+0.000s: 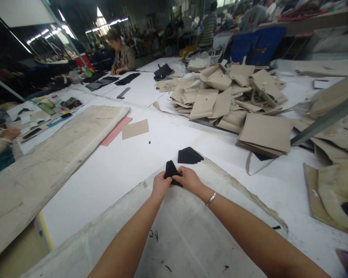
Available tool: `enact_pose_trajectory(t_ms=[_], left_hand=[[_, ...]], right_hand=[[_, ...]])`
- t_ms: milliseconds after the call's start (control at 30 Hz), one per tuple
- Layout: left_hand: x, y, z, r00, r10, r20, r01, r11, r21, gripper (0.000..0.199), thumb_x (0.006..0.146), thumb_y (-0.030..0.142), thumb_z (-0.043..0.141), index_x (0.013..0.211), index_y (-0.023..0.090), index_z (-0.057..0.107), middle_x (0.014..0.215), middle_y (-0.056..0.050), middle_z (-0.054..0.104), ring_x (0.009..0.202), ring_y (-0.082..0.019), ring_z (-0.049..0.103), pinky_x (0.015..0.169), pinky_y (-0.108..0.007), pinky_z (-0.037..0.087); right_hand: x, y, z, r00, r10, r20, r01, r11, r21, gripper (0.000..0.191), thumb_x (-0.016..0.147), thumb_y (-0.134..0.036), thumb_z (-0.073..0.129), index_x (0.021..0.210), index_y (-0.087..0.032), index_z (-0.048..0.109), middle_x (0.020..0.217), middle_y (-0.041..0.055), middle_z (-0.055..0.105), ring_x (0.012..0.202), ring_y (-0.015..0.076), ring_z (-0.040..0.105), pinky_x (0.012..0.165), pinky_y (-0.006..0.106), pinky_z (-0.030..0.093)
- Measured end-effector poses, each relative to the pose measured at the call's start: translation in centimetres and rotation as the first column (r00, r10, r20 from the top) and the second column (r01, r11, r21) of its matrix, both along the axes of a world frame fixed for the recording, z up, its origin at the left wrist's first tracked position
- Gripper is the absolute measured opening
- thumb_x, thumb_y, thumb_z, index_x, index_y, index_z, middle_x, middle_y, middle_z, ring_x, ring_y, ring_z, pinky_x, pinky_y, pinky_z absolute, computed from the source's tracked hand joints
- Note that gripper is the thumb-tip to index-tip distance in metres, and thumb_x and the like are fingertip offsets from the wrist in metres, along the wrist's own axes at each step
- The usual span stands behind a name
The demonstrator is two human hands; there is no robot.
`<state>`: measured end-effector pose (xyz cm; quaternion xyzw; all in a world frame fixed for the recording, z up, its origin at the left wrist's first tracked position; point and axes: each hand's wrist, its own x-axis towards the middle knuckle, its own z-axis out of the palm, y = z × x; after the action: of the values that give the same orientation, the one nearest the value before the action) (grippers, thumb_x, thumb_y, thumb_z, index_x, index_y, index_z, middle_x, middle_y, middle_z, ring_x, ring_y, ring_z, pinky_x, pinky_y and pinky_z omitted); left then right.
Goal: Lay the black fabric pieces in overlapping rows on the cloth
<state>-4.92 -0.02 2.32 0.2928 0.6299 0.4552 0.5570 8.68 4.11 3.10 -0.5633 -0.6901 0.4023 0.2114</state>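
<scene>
Currently in the hands: a black bundle (pixel 171 170), seemingly layered, gripped between the left hand (pixel 160 184) and the right hand (pixel 190 178), fingers and thumbs drawn in close around its sides and nearer end; it is over the far corner of the grey sheet (pixel 188 231) on the white-topped counter (pixel 98 189).
Bundle's layers: uneven pressure from the two thumbs could slide them out of line; how many there are, I cannot tell.
Bundle's upper end: it sticks up beyond the fingertips, so a loose pinch might let it splay or drop a layer.
Black stack: the flat black stack (pixel 190 155) lies just beyond the right hand, towards the counter's far edge; a careless knuckle could knock its fanned pieces askew, and the matching colour could get them mixed with those in hand.
Sheet's right edge: the ragged edge (pixel 234 181) starts near that stack and may snag a piece dragged across it.
Bracelet: the metal band (pixel 211 199) on the right wrist could catch that same edge if the forearm swings low.
Small scrap: a tiny black scrap (pixel 149 142), left of the stack, could easily be overlooked or swept away by a sleeve or a cloth piece.
</scene>
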Motion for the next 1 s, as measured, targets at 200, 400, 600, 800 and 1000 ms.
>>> enact_pose_trajectory(t_ms=[200, 400, 600, 800, 1000], left_hand=[[0.2, 1.3, -0.5, 0.979, -0.063, 0.195, 0.074, 0.996, -0.048, 0.02, 0.062, 0.012, 0.055, 0.081, 0.015, 0.059, 0.071, -0.003, 0.064, 0.066, -0.015, 0.062, 0.061, -0.028, 0.052], [0.4, 4.4, -2.2, 0.959, -0.067, -0.275, 0.066, 0.998, -0.012, 0.009, 0.064, 0.019, 0.062, 0.073, 0.016, 0.062, 0.067, -0.002, 0.062, 0.061, -0.016, 0.061, 0.052, -0.026, 0.051], [1.2, 8.6, -2.9, 0.958, -0.076, -0.278, 0.036, 0.989, -0.145, 0.01, 0.065, 0.017, 0.063, 0.074, 0.014, 0.062, 0.067, -0.003, 0.063, 0.06, -0.015, 0.061, 0.052, -0.024, 0.051], [1.5, 10.1, -3.4, 0.877, -0.15, -0.457, 0.095, 0.985, -0.141, 0.01, 0.059, 0.02, 0.065, 0.067, 0.015, 0.061, 0.062, -0.003, 0.062, 0.054, -0.016, 0.06, 0.047, -0.022, 0.047], [1.7, 10.1, -3.7, 0.755, -0.22, -0.618, 0.139, 0.974, -0.176, 0.012, 0.061, 0.025, 0.061, 0.068, 0.016, 0.061, 0.058, -0.003, 0.061, 0.047, -0.015, 0.059, 0.044, -0.022, 0.044]], right_hand=[[0.8, 1.0, -0.9, 0.958, 0.048, -0.282, -0.111, 0.971, -0.214, 0.019, 0.076, -0.034, 0.052, 0.074, -0.015, 0.057, 0.064, -0.0002, 0.057, 0.058, 0.0116, 0.05, 0.052, 0.022, 0.034], [0.8, 3.2, -1.3, 0.993, -0.064, 0.101, 0.049, 0.989, 0.14, 0.021, 0.069, -0.034, 0.061, 0.061, -0.017, 0.051, 0.057, -0.0034, 0.048, 0.054, 0.0095, 0.041, 0.049, 0.022, 0.025], [2.7, 7.5, -1.8, 0.992, 0.061, 0.112, -0.06, 0.998, -0.008, 0.028, 0.077, -0.03, 0.05, 0.052, -0.017, 0.051, 0.047, -0.0044, 0.042, 0.046, 0.0082, 0.035, 0.046, 0.023, 0.023], [3.7, 8.7, -2.0, 0.921, 0.017, 0.389, -0.059, 0.993, 0.098, 0.022, 0.074, -0.035, 0.056, 0.064, -0.018, 0.063, 0.063, 0.0016, 0.06, 0.056, 0.0116, 0.049, 0.05, 0.024, 0.028], [3.8, 9.0, -1.9, 0.87, 0.04, 0.491, -0.106, 0.989, 0.106, 0.023, 0.077, -0.035, 0.053, 0.073, -0.017, 0.067, 0.076, 0.0064, 0.066, 0.068, 0.0154, 0.057, 0.055, 0.024, 0.034]])
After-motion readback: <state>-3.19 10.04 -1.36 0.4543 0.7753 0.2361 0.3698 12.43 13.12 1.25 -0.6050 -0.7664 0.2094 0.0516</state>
